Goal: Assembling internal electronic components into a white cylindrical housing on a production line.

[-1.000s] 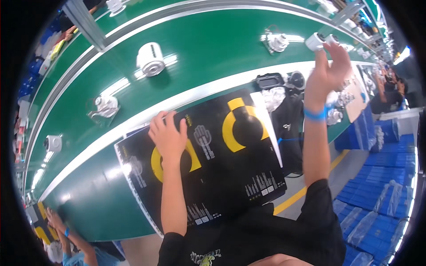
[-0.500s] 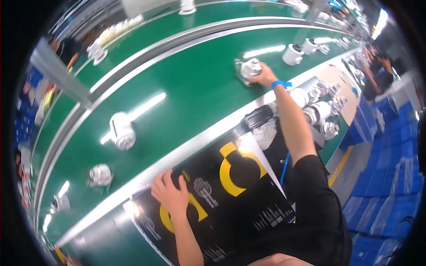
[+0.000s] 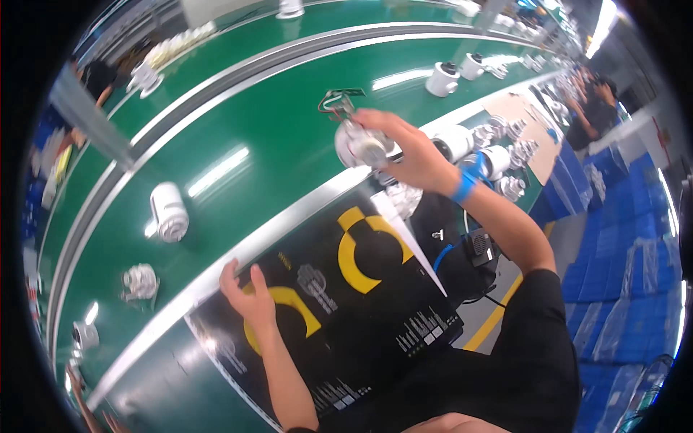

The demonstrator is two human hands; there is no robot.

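Note:
My right hand (image 3: 406,151), with a blue band on its wrist, is shut on a round silver camera part (image 3: 361,146) with red and black wires and a small board on top. It holds the part above the near edge of the green conveyor belt (image 3: 274,130). My left hand (image 3: 247,292) lies flat, fingers spread, on a black mat with yellow ring marks (image 3: 339,289) at the belt's near rail. Nothing is in my left hand.
White cylinder camera bodies ride the belt: one (image 3: 167,211) at left, two (image 3: 442,78) farther right. A small silver part (image 3: 138,281) lies near the rail. More white and silver units (image 3: 491,155) crowd the bench at right. Blue crates (image 3: 621,238) stack along the right. Other people work in the distance.
My right hand has lifted the silver part off the belt and drawn it back toward me. My left hand has stayed on the black mat.

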